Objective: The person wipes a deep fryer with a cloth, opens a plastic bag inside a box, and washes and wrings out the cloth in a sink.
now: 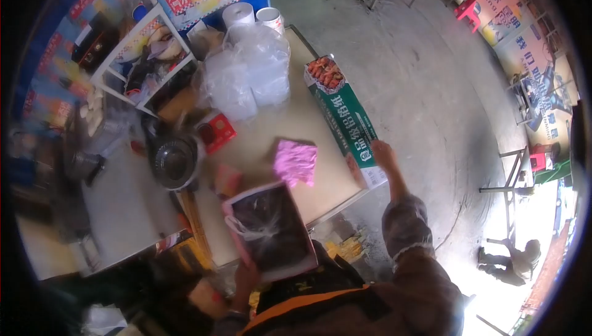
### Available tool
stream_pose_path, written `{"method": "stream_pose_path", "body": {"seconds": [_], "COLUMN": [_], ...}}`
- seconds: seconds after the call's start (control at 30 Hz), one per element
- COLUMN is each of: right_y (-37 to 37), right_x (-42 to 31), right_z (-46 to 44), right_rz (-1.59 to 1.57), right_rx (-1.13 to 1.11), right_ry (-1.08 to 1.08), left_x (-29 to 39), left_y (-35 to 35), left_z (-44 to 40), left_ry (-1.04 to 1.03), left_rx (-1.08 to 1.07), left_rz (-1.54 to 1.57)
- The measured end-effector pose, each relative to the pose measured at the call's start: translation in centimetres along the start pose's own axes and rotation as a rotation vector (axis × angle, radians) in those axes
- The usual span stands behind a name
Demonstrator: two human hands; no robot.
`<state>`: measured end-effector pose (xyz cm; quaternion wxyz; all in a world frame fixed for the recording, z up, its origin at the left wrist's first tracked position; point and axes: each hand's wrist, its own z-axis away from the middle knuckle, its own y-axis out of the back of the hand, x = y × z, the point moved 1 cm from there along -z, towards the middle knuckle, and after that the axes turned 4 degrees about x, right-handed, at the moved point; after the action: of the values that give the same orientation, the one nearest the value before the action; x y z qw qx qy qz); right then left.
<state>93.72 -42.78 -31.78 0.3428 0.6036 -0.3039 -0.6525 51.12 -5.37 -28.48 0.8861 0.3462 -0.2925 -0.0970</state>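
Observation:
My left hand (248,279) grips the lower left edge of a pink-rimmed box (295,213), tilted at the table's front edge. Its inside looks dark, with clear plastic (250,230) bunched at its left side. My right hand (383,155), fingers curled, is at the right edge of a long green carton (345,117) with white lettering and a food picture. The carton lies along the right side of the table (336,195). Between the two boxes lies a crumpled pink foil-like sheet (296,163).
Clear plastic bags (246,68) are heaped at the back, near a paper roll (238,13) and a white cup (270,19). Left of them stand a white-framed bin (151,58), a red box (217,132) and a black round item (174,160). A person (515,262) is far right.

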Motion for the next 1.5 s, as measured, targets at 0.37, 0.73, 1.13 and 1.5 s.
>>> {"method": "stream_pose_path", "body": {"seconds": [0.37,0.73,1.13,1.5], "right_y": [-2.0,-2.1,-5.2,-3.0], "right_x": [-1.0,-4.1,-2.1,-8.4], "right_z": [-3.3,-8.5,-14.7,-12.2], "right_rz": [0.155,0.086,0.393,0.325], "right_rx": [0.108,0.092,0.04,0.092], "right_ry": [-0.12,-0.117,-0.116,-0.366], "left_x": [-1.2,-0.8,0.9,0.8], "left_y": [-0.3,-0.1,0.7,0.9], "left_z": [-0.3,-0.5,0.3,0.2], "left_ry": [-0.005,-0.042,-0.095,-0.025], "left_rx": [0.031,0.01,0.092,0.042], "left_rz": [-0.029,0.032,0.042,-0.005]}}
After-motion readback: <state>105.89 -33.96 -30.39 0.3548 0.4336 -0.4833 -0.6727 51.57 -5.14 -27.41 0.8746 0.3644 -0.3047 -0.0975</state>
